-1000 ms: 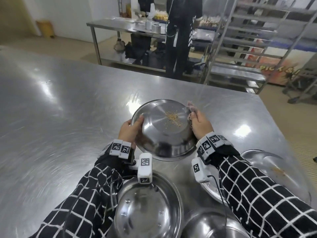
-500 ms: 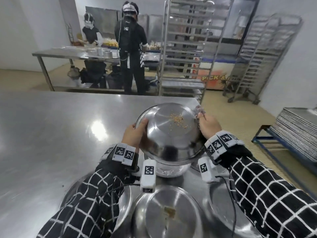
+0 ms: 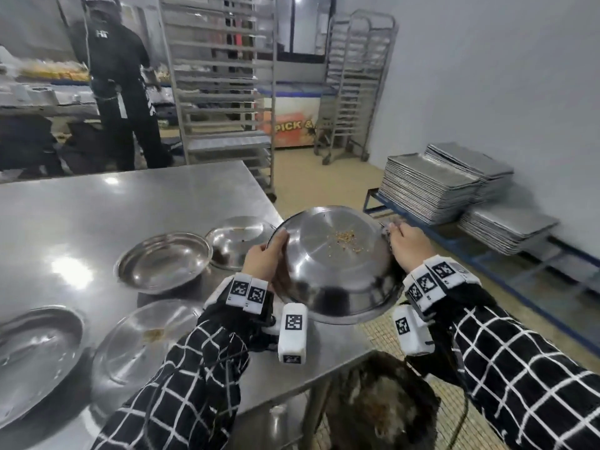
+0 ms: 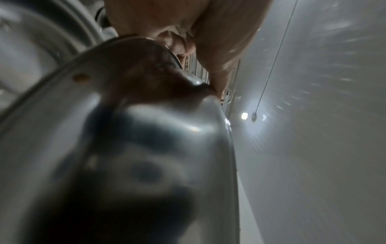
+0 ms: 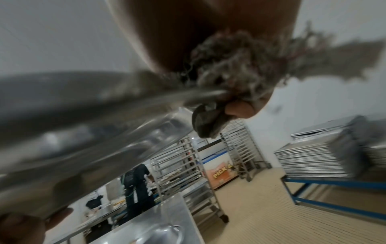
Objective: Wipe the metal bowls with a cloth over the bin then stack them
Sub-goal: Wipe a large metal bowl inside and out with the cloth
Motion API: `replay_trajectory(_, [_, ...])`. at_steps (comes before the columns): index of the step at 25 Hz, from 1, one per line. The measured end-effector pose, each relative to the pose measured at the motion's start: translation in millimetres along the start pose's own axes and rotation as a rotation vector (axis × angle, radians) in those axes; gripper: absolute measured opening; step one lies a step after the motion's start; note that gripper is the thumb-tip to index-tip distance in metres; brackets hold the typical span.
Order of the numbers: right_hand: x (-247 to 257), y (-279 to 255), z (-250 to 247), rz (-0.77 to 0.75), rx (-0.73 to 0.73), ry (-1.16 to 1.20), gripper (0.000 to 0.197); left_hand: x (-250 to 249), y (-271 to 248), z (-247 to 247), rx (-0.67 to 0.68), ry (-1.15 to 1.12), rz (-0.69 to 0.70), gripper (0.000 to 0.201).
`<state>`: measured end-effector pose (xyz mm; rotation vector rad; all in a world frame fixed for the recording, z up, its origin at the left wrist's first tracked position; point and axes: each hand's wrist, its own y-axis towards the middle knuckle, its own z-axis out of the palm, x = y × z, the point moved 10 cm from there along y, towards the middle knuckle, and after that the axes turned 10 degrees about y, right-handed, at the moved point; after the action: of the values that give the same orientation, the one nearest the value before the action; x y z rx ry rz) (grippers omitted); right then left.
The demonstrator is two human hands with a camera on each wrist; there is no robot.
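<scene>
A wide metal bowl (image 3: 334,264) with yellow crumbs on its flat middle is held tilted in the air past the table's right edge, both hands on its rim. My left hand (image 3: 264,259) grips the left rim, thumb over the edge; the same bowl (image 4: 125,148) fills the left wrist view. My right hand (image 3: 406,245) pinches the right rim together with a frayed grey cloth (image 5: 236,66) bunched in its fingers. A black-lined bin (image 3: 380,404) stands on the floor below, nearer to me than the bowl.
Several other metal bowls lie on the steel table (image 3: 97,206): one (image 3: 164,261) upright, one (image 3: 238,237) by the edge, two (image 3: 143,339) (image 3: 35,345) nearer me. Stacked baking trays (image 3: 431,186) sit on a blue stand at the right. A person (image 3: 117,79) stands far back by tray racks (image 3: 220,76).
Both hands have carried the bowl to the right, from above the table to past its right edge. My view has swung right, and the bin and tray stacks have come into sight.
</scene>
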<state>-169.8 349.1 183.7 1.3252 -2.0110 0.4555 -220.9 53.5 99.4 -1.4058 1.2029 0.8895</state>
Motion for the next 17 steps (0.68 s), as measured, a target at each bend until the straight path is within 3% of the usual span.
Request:
replay_trajectory(3, [-68, -8, -41, 0.123, -0.048, 0.007, 0.046, -3, -2, 64, 0.061, 0.061, 0.017, 0.068])
replay_trajectory(7, [-146, -10, -85, 0.257, -0.142, 0.003, 0.041, -10, 4, 149, 0.169, 0.105, 0.006, 0.072])
replay_trajectory(9, [-176, -1, -95, 0.28, -0.161, -0.035, 0.037, -7, 12, 179, 0.197, 0.116, -0.033, 0.064])
replay_trajectory(14, [-224, 20, -108, 0.317, -0.142, -0.096, 0.02, 7, 51, 231, 0.259, 0.198, -0.093, 0.065])
replay_trajectory(17, [-234, 34, -115, 0.322, -0.142, -0.079, 0.039, 14, 79, 251, 0.276, 0.171, -0.161, 0.067])
